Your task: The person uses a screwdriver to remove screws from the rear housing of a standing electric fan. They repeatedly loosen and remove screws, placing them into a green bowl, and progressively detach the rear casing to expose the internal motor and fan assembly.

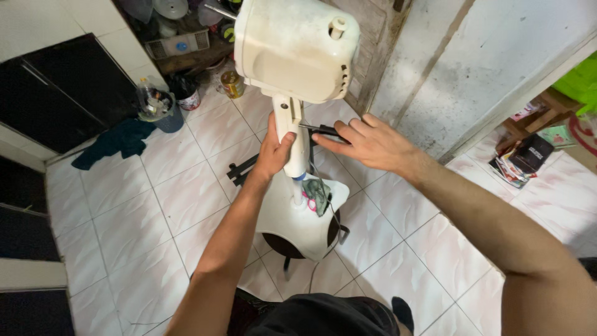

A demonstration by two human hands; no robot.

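The left hand (pixel 273 152) is clenching the white fan's neck (pixel 290 134) in a full grip, steadying it, while the right hand (pixel 367 144) is grasping a black-handled screwdriver (pixel 320 130), tip against the neck.

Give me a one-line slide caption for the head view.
Left hand grips a white fan's neck while the right hand applies a dark-handled tool.

Even, soft indoor light; brighter at right. Faint shadows under fan base (pixel 298 224) on floor tiles (pixel 143 211). Wide-angle bending at edges. Focus mostly sharp.
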